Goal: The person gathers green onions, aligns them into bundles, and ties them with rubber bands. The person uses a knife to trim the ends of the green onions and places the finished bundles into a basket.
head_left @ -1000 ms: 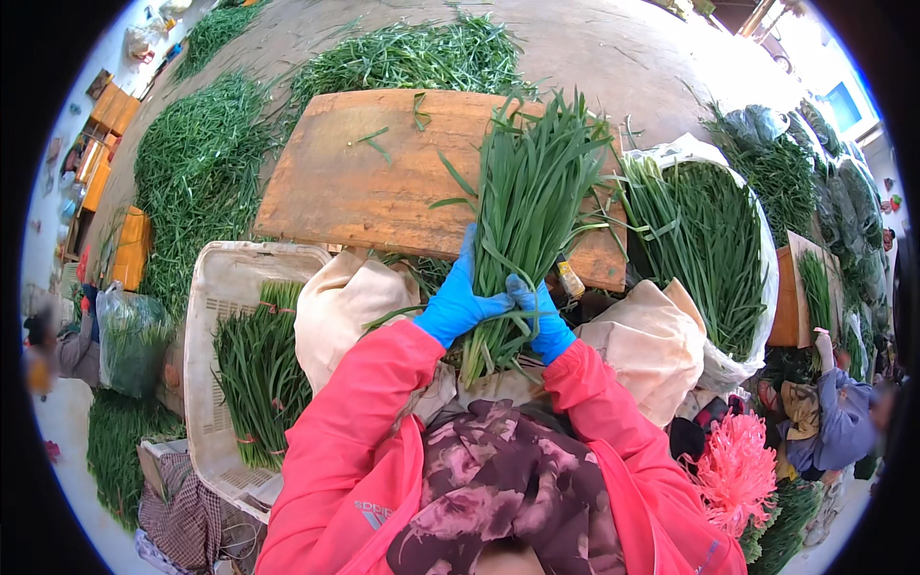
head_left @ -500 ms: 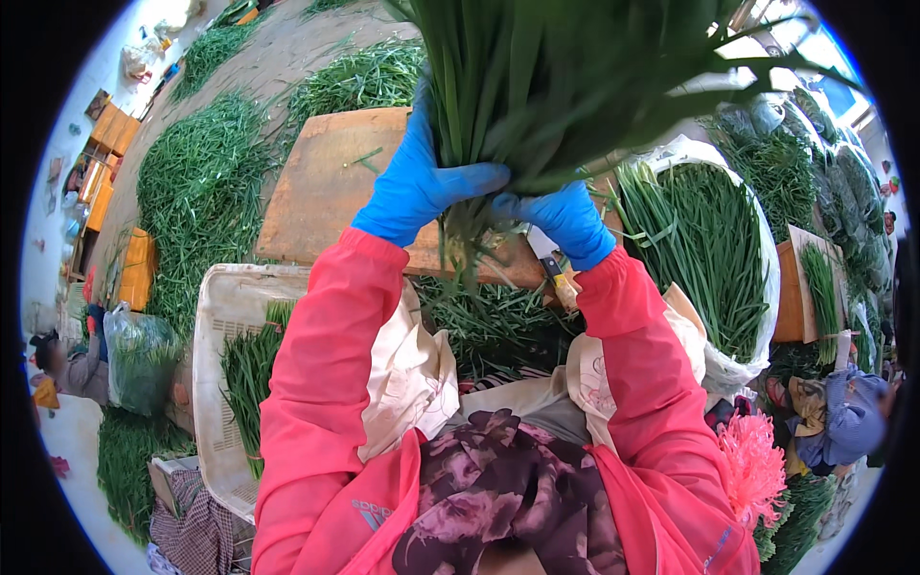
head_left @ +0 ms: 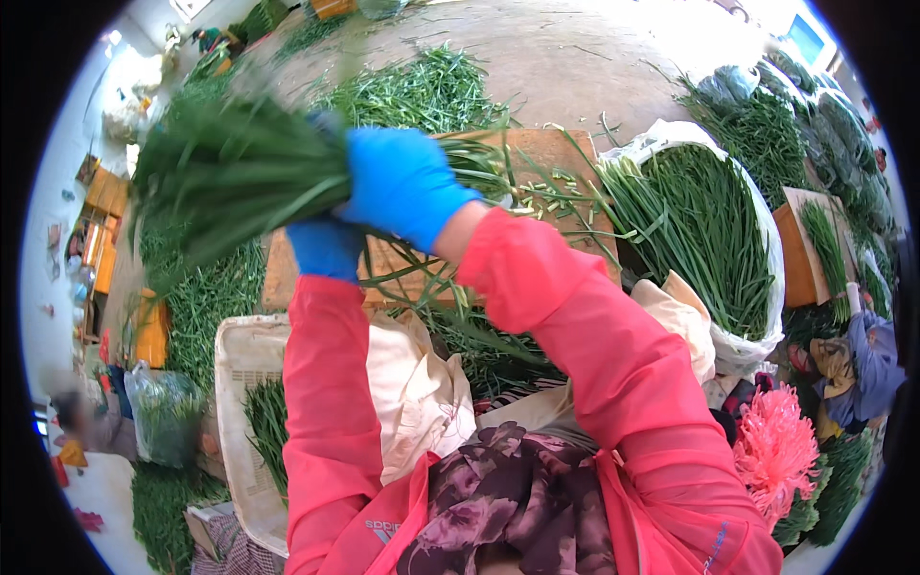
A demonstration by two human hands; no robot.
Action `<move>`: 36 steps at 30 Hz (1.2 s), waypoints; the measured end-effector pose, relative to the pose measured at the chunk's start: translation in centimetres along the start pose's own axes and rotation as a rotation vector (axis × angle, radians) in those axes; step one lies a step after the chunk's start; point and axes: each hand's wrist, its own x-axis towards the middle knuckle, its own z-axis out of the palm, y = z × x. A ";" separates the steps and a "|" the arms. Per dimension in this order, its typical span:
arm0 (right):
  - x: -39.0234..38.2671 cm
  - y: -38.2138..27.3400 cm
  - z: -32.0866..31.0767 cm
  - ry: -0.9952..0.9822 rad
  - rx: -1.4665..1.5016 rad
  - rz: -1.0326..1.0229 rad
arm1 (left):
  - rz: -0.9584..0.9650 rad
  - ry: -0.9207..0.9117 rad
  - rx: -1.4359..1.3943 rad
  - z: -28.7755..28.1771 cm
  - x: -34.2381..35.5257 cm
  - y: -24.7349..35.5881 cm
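Note:
A thick bunch of garlic chives (head_left: pixel 230 177) lies sideways above the wooden board (head_left: pixel 565 153), its leafy tops pointing left and blurred by motion. My right hand (head_left: pixel 402 187), in a blue glove, is wrapped round the bunch from above. Just under it, my left hand (head_left: pixel 326 249), also gloved in blue, grips the bunch from below; its fingers are partly hidden. The pale stem ends (head_left: pixel 484 168) stick out to the right of my right hand, over the board. Short cut stem pieces (head_left: pixel 551 196) and loose leaves are scattered on the board.
To the right stands a basket lined with white plastic (head_left: pixel 771 225), full of chives. A cream plastic crate (head_left: pixel 230 383) with chives is at the left. Chive heaps (head_left: pixel 422 91) cover the floor beyond the board. Other people (head_left: pixel 867 364) sit at both sides.
The bunch has swung from upright to lying sideways, tops to the left. My right hand has crossed leftward over the bunch. The knife seen on the board before is now hidden.

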 end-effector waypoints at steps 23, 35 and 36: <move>-10.6 2.7 24.1 -0.111 -0.152 -0.019 | 0.045 -0.758 1.712 -1.7 -1.5 -7.7; -20.6 4.9 14.0 -0.126 0.260 0.027 | 0.081 -0.773 2.044 -1.8 -0.8 -13.9; -20.1 4.8 8.4 -0.254 -0.055 -0.150 | -0.026 -0.746 2.100 -2.1 -0.2 -13.6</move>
